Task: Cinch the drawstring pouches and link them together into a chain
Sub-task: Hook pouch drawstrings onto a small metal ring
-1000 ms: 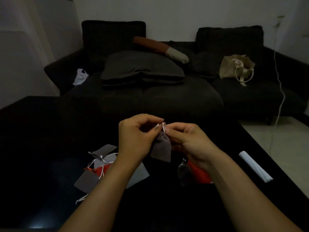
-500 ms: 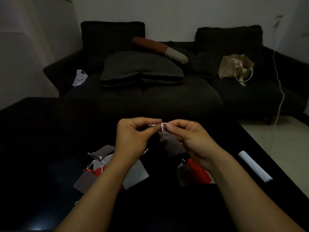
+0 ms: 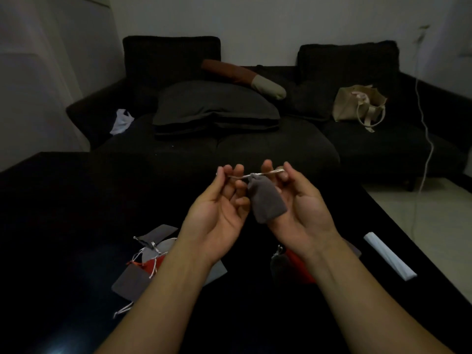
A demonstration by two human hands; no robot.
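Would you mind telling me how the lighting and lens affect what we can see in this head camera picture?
Head view: the room is dim, so the black table shows almost no detail except a faint glare at its lower left; the hands and the grey pouch stay readable; wide-angle distortion bends the walls and sofa.

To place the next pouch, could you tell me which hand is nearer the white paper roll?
Right. The right hand is nearer the paper roll; the left hand is farther away.
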